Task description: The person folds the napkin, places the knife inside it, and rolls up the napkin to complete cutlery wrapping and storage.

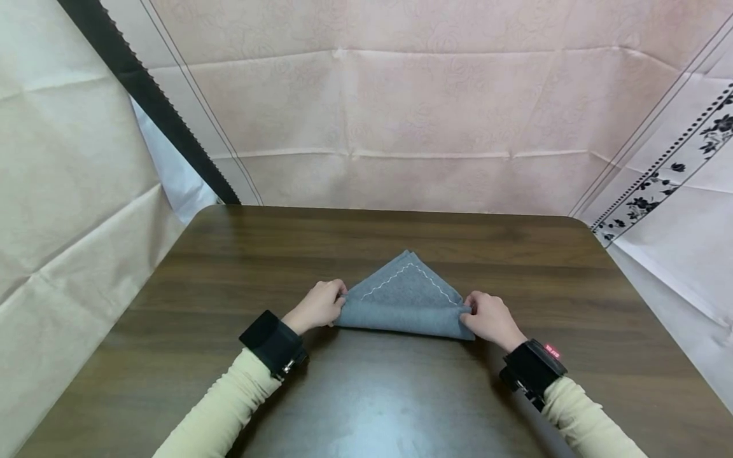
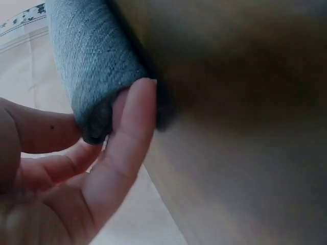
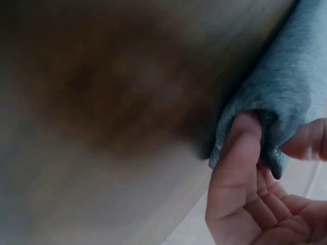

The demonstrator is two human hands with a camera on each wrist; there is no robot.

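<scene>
A blue-grey cloth (image 1: 401, 299) lies on the table, its far part a triangle pointing away from me with a wavy white stitched line near the edges. Its near side is rolled into a thick fold. At the left end of that roll, my left hand (image 1: 322, 303) pinches the fabric; the left wrist view shows fingers (image 2: 135, 109) at the open end of the rolled cloth (image 2: 97, 56). My right hand (image 1: 489, 318) grips the opposite end. In the right wrist view one fingertip is tucked inside the roll (image 3: 286, 87), with the thumb on its outer side.
The brown wood-grain table (image 1: 389, 394) has rounded far corners. Behind it hangs a creased pinkish sheet (image 1: 401, 108). Pale cloth with a black band (image 1: 160, 102) hangs at the left, and a white sheet with black flowers (image 1: 647, 197) at the right.
</scene>
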